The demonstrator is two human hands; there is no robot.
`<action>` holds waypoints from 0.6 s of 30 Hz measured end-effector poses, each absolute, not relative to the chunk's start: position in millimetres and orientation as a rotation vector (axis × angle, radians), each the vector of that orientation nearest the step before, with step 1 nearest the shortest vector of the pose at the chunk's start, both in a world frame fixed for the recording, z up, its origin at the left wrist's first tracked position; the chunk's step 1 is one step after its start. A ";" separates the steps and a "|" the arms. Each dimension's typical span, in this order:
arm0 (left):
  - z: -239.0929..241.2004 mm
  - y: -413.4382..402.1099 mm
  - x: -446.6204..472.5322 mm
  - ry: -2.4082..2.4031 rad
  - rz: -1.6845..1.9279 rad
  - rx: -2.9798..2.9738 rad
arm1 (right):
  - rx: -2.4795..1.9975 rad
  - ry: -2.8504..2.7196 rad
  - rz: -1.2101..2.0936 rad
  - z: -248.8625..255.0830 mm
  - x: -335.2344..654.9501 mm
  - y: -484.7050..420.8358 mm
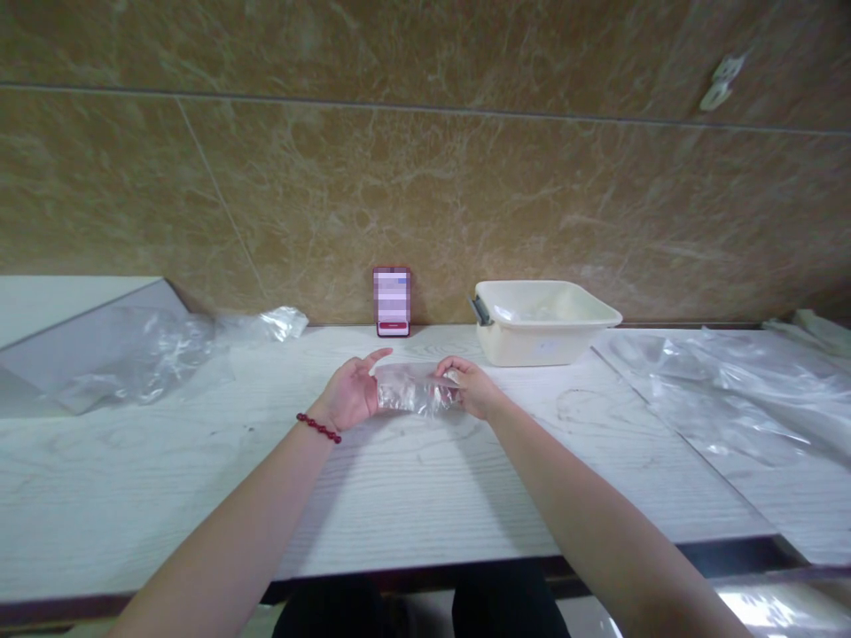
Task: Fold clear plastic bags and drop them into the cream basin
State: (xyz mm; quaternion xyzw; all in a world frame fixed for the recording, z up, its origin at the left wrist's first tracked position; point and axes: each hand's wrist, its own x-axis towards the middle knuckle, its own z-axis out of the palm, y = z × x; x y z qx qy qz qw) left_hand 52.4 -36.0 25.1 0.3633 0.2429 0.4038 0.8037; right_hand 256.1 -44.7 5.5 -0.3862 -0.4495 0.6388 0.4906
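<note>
Small clear plastic bag (413,390) held just above the white wood-grain tabletop (425,496), centre, long axis running left-right. Left hand (349,396), with a red bead bracelet (319,428), grips the left end with its index finger sticking up. Right hand (475,390) has its fingers pinching the right end. Both hands equally close, one at each end. Cream plastic basin (542,323) sits behind-right, and a red phone (392,301) leans on the wall.

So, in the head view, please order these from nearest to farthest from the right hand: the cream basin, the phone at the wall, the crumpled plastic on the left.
From the right hand, which grips the clear bag:
1. Cream basin, just behind, to the right.
2. Phone, leaning on the wall, behind and left.
3. Crumpled plastic, far left by the wall.
</note>
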 end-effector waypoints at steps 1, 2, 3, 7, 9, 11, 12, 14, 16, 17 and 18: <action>25.5 -36.4 53.0 0.538 0.862 0.773 | -0.943 -1.097 1.548 5.1 256.3 -44.4; 25.1 -36.7 53.8 0.562 0.861 0.777 | -0.954 -1.103 1.542 4.7 256.3 -44.0; 24.1 -36.8 54.6 0.587 0.858 0.793 | -0.967 -1.109 1.535 4.1 256.3 -43.4; 16.0 -36.3 57.8 0.704 0.851 0.925 | -1.001 -1.130 1.483 2.5 255.2 -41.2; 13.0 -35.9 59.2 0.764 0.854 0.974 | -1.010 -1.127 1.428 2.0 254.5 -40.2; 12.3 -35.4 60.4 0.792 0.885 0.992 | -1.026 -1.112 1.333 1.5 254.0 -39.1; 12.7 -35.1 60.9 0.792 0.912 0.991 | -1.026 -1.109 1.284 1.2 253.8 -38.6; 14.3 -34.5 61.3 0.783 0.973 0.979 | -1.005 -1.134 1.214 0.3 253.5 -37.8; 15.7 -34.1 61.1 0.773 1.023 0.962 | -0.995 -1.187 1.190 -0.7 253.2 -37.6; 16.1 -34.0 60.9 0.768 1.040 0.956 | -1.008 -1.222 1.195 -1.2 252.9 -37.7; 16.3 -34.0 60.7 0.762 1.053 0.950 | -1.034 -1.258 1.207 -1.8 252.6 -37.9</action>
